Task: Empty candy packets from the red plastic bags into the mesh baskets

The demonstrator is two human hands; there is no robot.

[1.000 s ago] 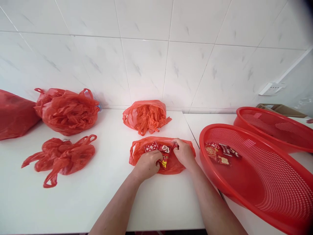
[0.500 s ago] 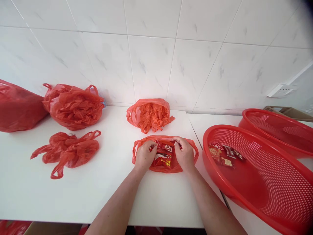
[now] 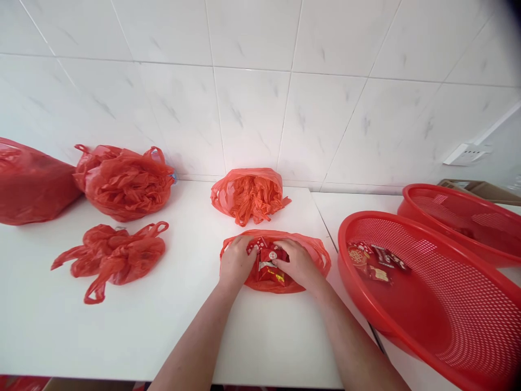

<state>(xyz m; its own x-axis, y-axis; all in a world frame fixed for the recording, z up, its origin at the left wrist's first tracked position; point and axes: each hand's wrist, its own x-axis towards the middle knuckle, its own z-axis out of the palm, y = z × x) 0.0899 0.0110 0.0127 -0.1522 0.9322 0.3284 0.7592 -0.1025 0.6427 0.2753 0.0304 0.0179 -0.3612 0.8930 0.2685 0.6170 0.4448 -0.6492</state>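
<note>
A red plastic bag [image 3: 280, 288] lies spread on the table with several small red snack packets [image 3: 269, 271] inside. My left hand [image 3: 237, 262] reaches into its left side, fingers curled round a red packet with white dots [image 3: 259, 243]. From the right, my right hand [image 3: 300, 264] has its thumb and fingers closed on a red packet with a round white mark [image 3: 272, 254]. The fingertips of both hands are partly hidden among the packets.
To the right, a red plastic basket [image 3: 423, 304] holds several snack packets [image 3: 376, 263]; a second basket [image 3: 459, 239] stands behind. An open bag of crumpled red bags [image 3: 256, 195] sits by the wall. Knotted red bags [image 3: 118, 252] and larger filled bags [image 3: 126, 182] occupy the left.
My hands have shifted among the packets. The right thumb now reaches inward, and a packet with a round white mark shows on top. The view has tilted slightly upward.
</note>
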